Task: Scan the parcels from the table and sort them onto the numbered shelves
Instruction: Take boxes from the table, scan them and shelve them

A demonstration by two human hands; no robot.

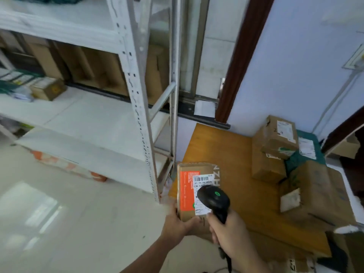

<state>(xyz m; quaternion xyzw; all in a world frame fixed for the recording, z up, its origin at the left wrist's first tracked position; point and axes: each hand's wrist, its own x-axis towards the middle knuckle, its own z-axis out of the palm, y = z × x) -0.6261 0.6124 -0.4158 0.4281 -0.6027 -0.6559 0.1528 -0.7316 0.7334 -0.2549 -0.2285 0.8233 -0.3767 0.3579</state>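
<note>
While the view is motion-blurred on the left, the biggest thing is clear: one white metal shelving rack with three shelf levels in sight, standing just left of the table. Middle level holds one small cardboard box plus some green-and-white packets at the far left — too blurred to count. No shelf numbers legible.

One wooden table, orange-brown top, sits in the corner against the pale wall. On its right half, a pile of brown cardboard parcels — at least four distinct boxes, stacked and touching; one top box carries a white label. One teal bag is wedged among them, and one small crumpled white packet lies against the pile's front.

One parcel is in hand at the table's near-left corner: flat cardboard box, orange panel on the left, white barcode label on the right, face up toward the camera.

Left hand grips that parcel by its lower edge, thumb on the front face.

Right hand is wrapped around the handle of one black barcode scanner — green light on its head, head just over the label's lower part, cable trailing down.
</note>
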